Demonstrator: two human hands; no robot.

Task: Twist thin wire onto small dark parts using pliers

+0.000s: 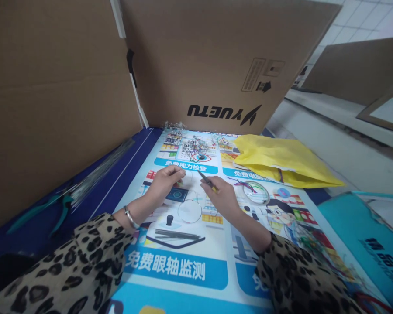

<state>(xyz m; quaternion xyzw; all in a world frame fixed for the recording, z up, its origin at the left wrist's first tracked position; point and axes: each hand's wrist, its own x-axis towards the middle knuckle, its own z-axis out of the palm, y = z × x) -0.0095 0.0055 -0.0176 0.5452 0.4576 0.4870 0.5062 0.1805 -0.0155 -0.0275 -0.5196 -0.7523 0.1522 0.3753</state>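
My left hand is closed in a pinch above the printed sheet. A thin wire runs from its fingertips, its far end too faint to follow. My right hand is wrapped round a small pointed tool with a dark tip and a bit of yellow at the grip; its kind is unclear. The tip points up and left, apart from the left fingers. Below and between both hands, a thin wire ring lies on the sheet. A coil of clear wire with purple strands is right of my right hand.
Cardboard panels wall off the left and back. Teal-handled pliers and a bundle of straight wires lie at left. Tangled wire pieces sit at the back. A yellow bag and a teal box are at right.
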